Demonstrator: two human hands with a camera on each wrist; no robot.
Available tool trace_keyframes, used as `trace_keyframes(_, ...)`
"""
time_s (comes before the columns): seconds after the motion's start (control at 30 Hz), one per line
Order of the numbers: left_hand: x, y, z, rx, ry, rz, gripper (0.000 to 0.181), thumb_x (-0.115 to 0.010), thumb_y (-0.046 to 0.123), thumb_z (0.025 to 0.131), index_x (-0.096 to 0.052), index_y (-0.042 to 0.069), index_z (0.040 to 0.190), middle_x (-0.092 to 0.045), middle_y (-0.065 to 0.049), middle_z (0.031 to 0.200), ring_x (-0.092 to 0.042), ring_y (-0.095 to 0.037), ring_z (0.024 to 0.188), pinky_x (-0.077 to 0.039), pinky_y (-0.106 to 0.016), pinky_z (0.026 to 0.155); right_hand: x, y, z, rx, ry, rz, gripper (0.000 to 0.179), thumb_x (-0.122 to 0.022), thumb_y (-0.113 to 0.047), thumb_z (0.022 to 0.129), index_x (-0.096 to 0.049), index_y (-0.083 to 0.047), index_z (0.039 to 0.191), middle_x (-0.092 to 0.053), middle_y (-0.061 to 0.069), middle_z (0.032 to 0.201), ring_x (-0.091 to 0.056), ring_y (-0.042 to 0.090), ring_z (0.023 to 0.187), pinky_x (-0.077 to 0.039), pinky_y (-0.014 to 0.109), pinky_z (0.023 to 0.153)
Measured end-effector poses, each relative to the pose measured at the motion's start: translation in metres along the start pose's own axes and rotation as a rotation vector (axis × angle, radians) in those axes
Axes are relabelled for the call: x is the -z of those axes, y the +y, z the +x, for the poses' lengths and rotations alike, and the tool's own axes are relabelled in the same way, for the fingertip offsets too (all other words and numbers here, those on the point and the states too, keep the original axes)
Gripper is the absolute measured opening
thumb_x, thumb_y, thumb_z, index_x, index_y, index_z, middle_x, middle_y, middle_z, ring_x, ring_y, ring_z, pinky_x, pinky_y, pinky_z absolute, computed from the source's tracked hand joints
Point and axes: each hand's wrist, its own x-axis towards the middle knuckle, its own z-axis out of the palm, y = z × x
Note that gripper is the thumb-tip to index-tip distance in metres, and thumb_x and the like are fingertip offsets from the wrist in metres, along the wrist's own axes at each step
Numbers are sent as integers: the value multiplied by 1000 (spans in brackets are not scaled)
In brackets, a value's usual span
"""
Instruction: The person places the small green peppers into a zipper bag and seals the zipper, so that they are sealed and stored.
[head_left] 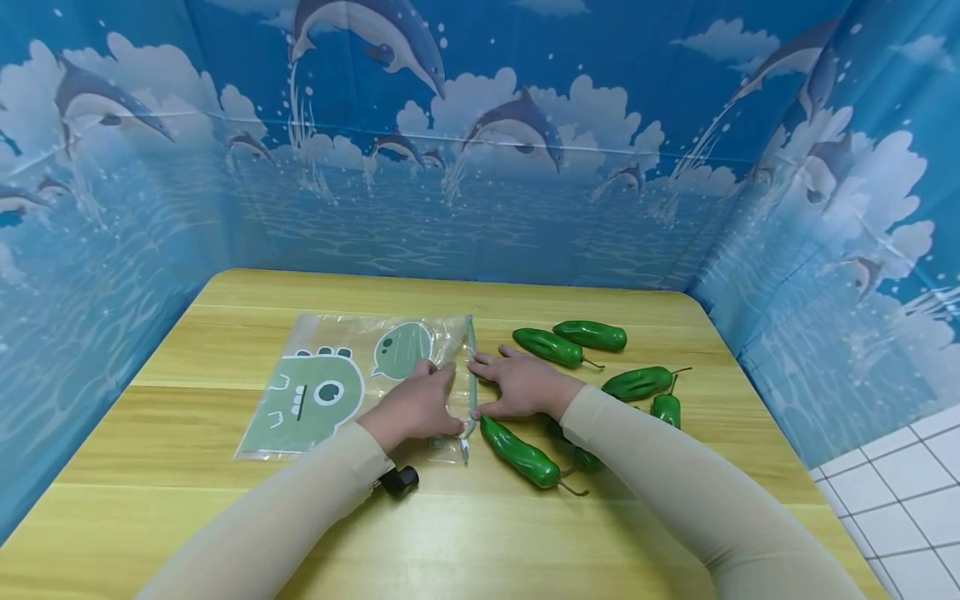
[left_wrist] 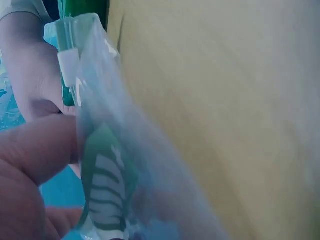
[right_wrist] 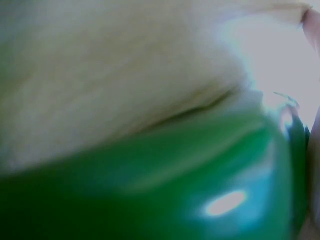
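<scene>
A clear zip bag [head_left: 330, 337] with a green cartoon print lies flat left of centre, its zip strip [head_left: 472, 379] facing right. My left hand [head_left: 416, 404] grips the bag near that zip edge, thumb and fingers bent at the plastic. In the left wrist view, the film beside the fingers is raised, and a white slider [left_wrist: 69, 66] sits on the zip. With fingers spread, my right hand [head_left: 525, 383] touches the zip strip from the other side. A green pepper [head_left: 521, 454] lies just below it; in the right wrist view a glossy pepper [right_wrist: 200, 185] fills the lower part.
More green peppers lie to the right, including one at the back [head_left: 591, 335], one beside it [head_left: 546, 346] and one further right [head_left: 636, 383]. Another [head_left: 587, 458] is partly hidden by my right forearm. A dolphin-print curtain [head_left: 480, 208] encloses the wooden table [head_left: 465, 542].
</scene>
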Motion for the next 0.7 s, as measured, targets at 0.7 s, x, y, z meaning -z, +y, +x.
trace_keyframes(0.7,10,-11,0,16,-55,44,120,-87,60,78,-30,-1,165,-16,-23,174,-48,-41,147,-52,-52,111,5,-5,-2,-2,-19,5,88,-57,-73,96,-27,-31,168,-21,-5,177,-19,47,161,-32,60,127)
